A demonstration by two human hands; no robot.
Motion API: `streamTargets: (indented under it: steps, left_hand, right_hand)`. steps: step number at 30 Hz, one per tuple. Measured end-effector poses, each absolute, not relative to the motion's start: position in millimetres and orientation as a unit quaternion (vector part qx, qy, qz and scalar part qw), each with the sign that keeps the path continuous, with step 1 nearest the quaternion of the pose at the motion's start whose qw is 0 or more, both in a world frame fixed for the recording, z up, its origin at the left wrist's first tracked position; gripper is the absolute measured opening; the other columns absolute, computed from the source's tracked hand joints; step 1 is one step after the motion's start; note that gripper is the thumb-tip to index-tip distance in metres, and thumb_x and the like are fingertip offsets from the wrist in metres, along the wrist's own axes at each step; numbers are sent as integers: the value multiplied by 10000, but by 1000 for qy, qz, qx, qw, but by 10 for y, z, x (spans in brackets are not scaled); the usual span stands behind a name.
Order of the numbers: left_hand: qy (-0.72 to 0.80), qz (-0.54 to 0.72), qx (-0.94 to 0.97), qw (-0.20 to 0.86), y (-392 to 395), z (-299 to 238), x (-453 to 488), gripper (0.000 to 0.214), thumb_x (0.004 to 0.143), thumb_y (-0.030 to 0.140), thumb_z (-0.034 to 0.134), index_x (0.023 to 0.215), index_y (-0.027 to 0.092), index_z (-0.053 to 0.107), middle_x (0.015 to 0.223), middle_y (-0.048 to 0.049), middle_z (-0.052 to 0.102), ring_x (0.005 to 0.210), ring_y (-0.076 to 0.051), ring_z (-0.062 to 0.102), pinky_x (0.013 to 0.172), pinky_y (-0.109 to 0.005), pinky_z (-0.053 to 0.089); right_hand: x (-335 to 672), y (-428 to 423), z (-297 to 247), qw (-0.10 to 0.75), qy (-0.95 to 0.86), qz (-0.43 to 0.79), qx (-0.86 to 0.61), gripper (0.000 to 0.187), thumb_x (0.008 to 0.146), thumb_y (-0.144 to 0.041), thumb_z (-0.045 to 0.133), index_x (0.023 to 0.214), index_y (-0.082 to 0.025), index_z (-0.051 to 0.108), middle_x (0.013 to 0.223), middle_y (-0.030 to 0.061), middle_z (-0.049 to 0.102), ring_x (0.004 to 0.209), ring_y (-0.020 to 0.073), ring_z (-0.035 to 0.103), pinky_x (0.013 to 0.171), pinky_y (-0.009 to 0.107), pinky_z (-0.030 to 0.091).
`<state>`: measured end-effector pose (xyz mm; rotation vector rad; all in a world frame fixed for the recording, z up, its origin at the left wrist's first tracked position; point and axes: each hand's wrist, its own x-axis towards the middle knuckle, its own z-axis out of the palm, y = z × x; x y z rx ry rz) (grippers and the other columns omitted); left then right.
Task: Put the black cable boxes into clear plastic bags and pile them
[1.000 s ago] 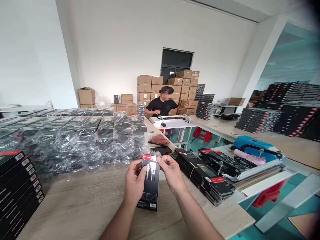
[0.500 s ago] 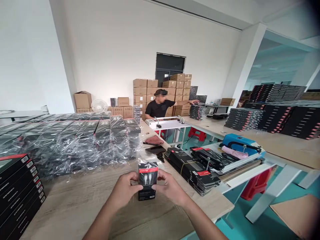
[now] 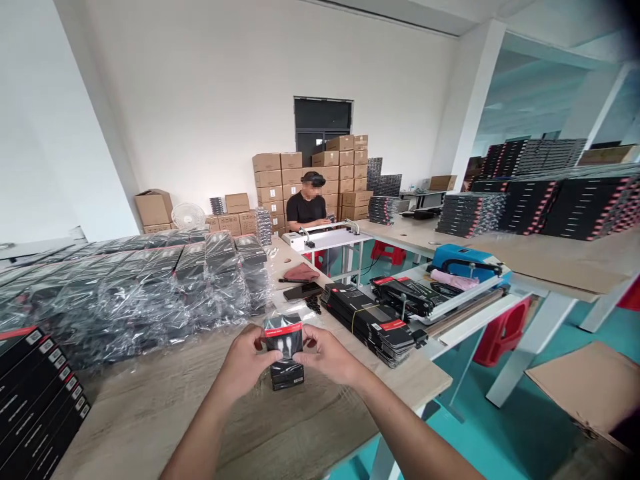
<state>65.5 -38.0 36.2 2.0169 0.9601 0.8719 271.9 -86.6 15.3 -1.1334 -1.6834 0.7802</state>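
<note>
A small black retail box (image 3: 287,375) with a red band and a picture of white cable plugs stands upright on the wooden table in front of me. Clear plastic film seems to cover it. My left hand (image 3: 249,360) grips its left edge, thumb across the front. From the other side my right hand (image 3: 325,357) holds the right edge, its thumb also on the front. The fingers behind the box are hidden. Just beyond it lies a dark phone (image 3: 303,291), and to the right a banded stack of flat black cartons (image 3: 367,320).
Film-wrapped boxes (image 3: 165,287) fill the left side, with a stack of black boxes (image 3: 37,407) nearer me. A blue sealing machine (image 3: 467,261) stands on the right. Across the room a co-worker (image 3: 307,208) sits behind a white frame (image 3: 335,239). Red stools (image 3: 500,333) stand below.
Both hands still hold the box, whose top now leans slightly more. The view has shifted a little to the right. The co-worker's outstretched arm has drawn back in front of the body.
</note>
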Motion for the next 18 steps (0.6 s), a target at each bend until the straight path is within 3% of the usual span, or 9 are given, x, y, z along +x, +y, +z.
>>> streamTargets:
  steps: [4, 8, 10, 13, 15, 18]
  left_hand:
    - [363, 300, 773, 424, -304, 113, 648, 291, 682, 264, 666, 948, 147, 688, 874, -43, 656, 796, -203, 569, 724, -303, 422]
    - [345, 298, 765, 455, -277, -52, 642, 315, 694, 266, 667, 984, 143, 677, 944, -63, 674, 893, -235, 592, 818, -341, 436]
    - [333, 309, 761, 463, -299, -51, 653, 332, 708, 293, 669, 1006, 146, 665, 979, -68, 679, 934, -245, 594, 856, -350, 436]
    - [318, 350, 724, 502, -383, -1, 675, 373, 752, 378, 642, 1051, 156, 629, 1039, -83, 679, 953, -242, 607, 844, -336, 456]
    - [317, 370, 695, 529, -470, 50, 684, 425, 770, 395, 629, 1125, 166, 581, 1051, -90, 680, 937, -229, 620, 823, -325, 469]
    - [326, 355, 697, 532, -615, 158, 698, 623, 693, 286, 713, 1264, 180, 488, 988, -74, 695, 842, -207, 633, 757, -301, 476]
  right_hand:
    - [2758, -857, -43, 434, -690, 331, -476, 214, 695, -283, 729, 843, -170, 624, 811, 2, 619, 757, 160, 531, 724, 288, 416]
    - [2754, -897, 5, 468, -679, 327, -461, 436, 684, -331, 759, 1067, -203, 597, 1023, 32, 622, 950, 200, 546, 860, 333, 412]
    - [2713, -898, 85, 497, -669, 332, -443, 418, 748, -353, 710, 1119, -217, 572, 1071, 38, 612, 1005, 198, 537, 902, 340, 396]
    - [2651, -855, 192, 523, -652, 357, -418, 253, 807, -404, 644, 945, -195, 603, 906, 24, 628, 860, 173, 564, 805, 310, 432]
    - [2646, -810, 257, 558, -619, 368, -412, 275, 787, -443, 657, 868, -188, 597, 842, 18, 626, 787, 165, 562, 752, 299, 444]
    - [2697, -764, 382, 625, -536, 401, -402, 314, 751, -467, 686, 882, -196, 597, 839, 18, 637, 733, 159, 565, 701, 293, 458]
